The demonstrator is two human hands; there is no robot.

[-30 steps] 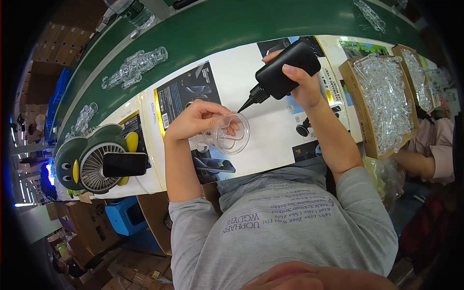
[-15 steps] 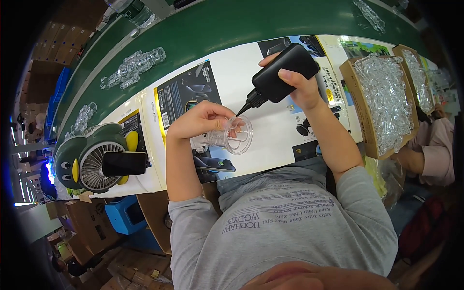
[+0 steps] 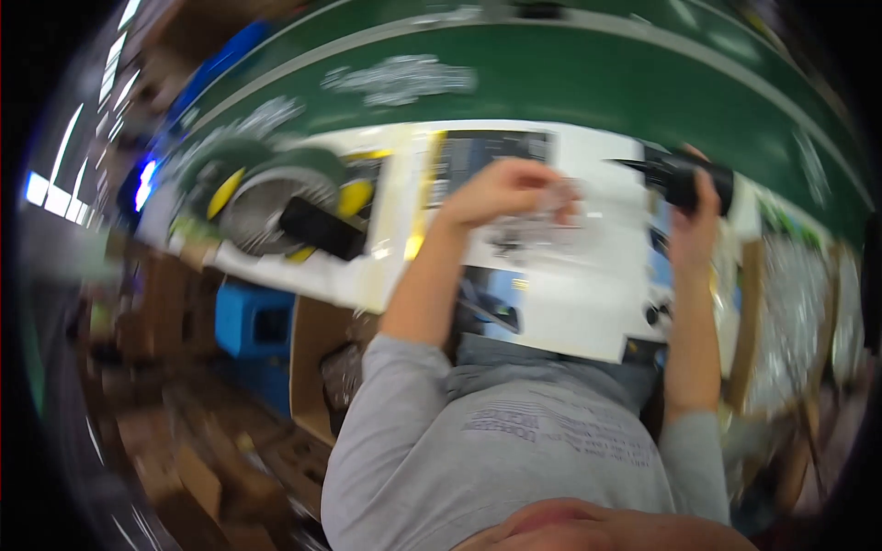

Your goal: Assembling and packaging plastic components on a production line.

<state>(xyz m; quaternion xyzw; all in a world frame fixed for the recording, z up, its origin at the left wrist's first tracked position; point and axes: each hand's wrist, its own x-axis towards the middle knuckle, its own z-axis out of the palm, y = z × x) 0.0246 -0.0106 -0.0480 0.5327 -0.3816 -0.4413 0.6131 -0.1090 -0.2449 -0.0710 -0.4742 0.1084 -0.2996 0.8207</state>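
My left hand (image 3: 510,193) is closed, pinching a clear plastic part (image 3: 562,207) above the white printed cardboard sheet (image 3: 597,275). Motion smears this part, but a round, see-through outline shows at the fingers. In my right hand (image 3: 698,220) is a black squeeze bottle (image 3: 675,177), fingers wrapped round its body. It lies nearly level, and its thin nozzle points left toward the clear part with a gap between them.
A green penguin-shaped fan (image 3: 197,188) stands at left with a black phone (image 3: 322,228) against it. Clear parts (image 3: 400,81) lie on the green surface beyond. Open cartons of clear parts (image 3: 790,312) stand at right; a blue stool (image 3: 234,321) is below left.
The bottle's nozzle has left the clear part's rim and moved right, and the bottle now lies flatter. The whole view has swung, and the picture is blurred. Both hands keep their holds.
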